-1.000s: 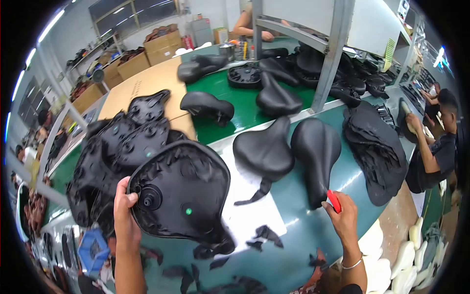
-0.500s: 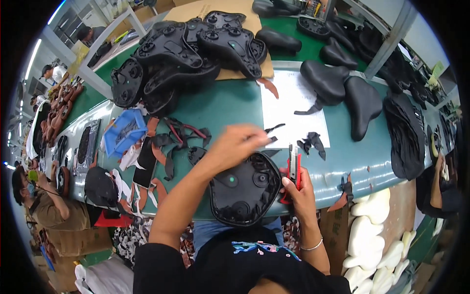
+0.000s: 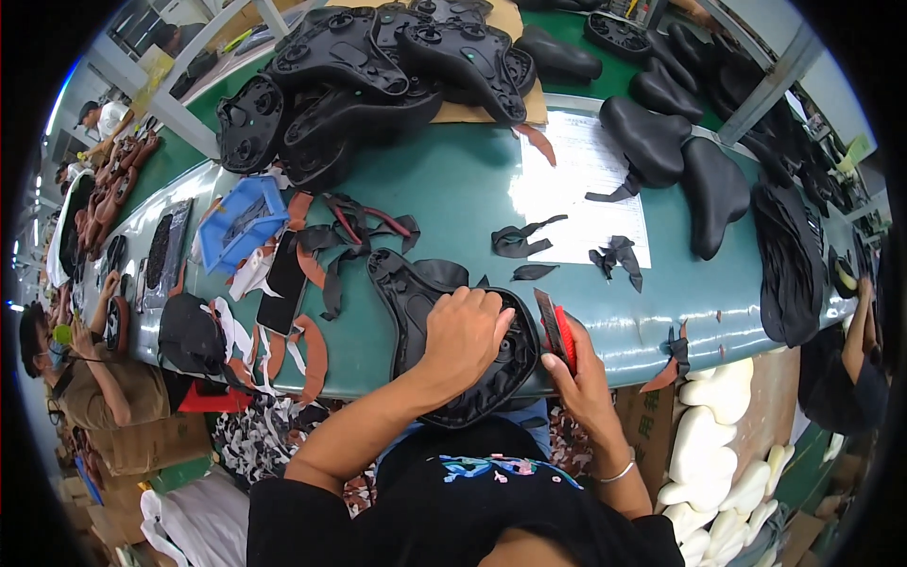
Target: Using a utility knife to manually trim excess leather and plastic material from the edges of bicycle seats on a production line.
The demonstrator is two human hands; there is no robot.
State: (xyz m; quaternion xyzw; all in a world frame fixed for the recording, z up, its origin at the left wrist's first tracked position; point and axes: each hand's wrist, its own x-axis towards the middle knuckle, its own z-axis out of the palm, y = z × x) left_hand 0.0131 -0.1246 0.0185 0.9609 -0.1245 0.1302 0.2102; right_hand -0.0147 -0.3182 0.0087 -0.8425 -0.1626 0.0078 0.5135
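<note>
An upside-down black bicycle saddle (image 3: 408,321) lies at the table's near edge, its nose pointing far left and its ribbed base showing. My left hand (image 3: 463,335) rests on its wide part with the fingers curled down; the fingertips are hidden. In my right hand (image 3: 584,378), just right of the saddle, is a red utility knife (image 3: 564,335) with its blade out and pointing away from me. Beyond the saddle lie black trimmed strips (image 3: 515,243), partly on a white paper sheet (image 3: 576,213).
A pile of upturned saddles (image 3: 350,57) stands at the far left, and finished saddles (image 3: 647,142) lie at the right. A blue tray (image 3: 227,248), red-handled pliers (image 3: 350,222), a phone (image 3: 286,288) and brown scraps are on the left. Co-workers sit at both sides.
My left hand has come back toward me onto the saddle, and a black strip now lies on the paper. The saddle's nose shows more fully. The knife has tipped leftward.
</note>
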